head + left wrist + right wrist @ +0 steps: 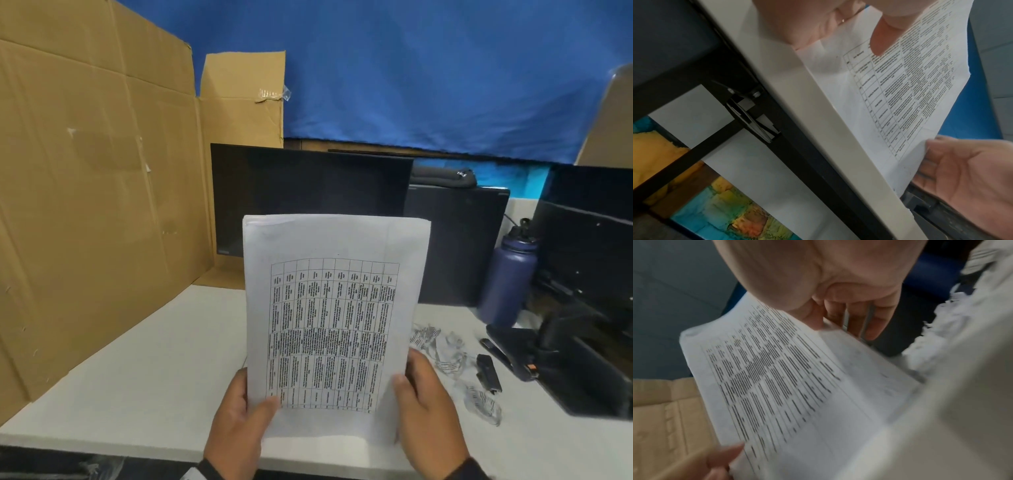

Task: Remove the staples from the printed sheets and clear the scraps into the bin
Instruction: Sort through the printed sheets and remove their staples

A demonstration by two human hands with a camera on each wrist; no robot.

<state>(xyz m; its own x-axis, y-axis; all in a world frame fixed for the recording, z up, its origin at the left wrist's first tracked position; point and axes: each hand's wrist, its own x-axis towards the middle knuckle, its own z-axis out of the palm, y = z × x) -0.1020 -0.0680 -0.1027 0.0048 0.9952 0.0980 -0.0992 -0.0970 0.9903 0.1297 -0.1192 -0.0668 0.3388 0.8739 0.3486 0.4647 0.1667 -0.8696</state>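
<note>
A stack of printed sheets (pixel 335 308) with a table of text on top stands upright over the white table (pixel 144 359). My left hand (pixel 245 411) grips its lower left edge, thumb on the front. My right hand (pixel 419 387) grips the lower right edge. In the left wrist view, the left thumb (pixel 885 37) presses the sheets (pixel 920 84), and the right hand (pixel 962 170) holds the far edge. In the blurred right wrist view, the right fingers (pixel 861 316) lie behind the sheets (pixel 787 386). I cannot make out a staple. Torn paper scraps (pixel 442 346) lie to the right.
A small black staple remover (pixel 488 371) and a black stapler (pixel 503 353) lie right of the scraps. More scraps (pixel 483 404) lie nearer me. A dark blue bottle (pixel 510 277) and monitors (pixel 308 192) stand behind. Cardboard (pixel 85 205) walls the left side.
</note>
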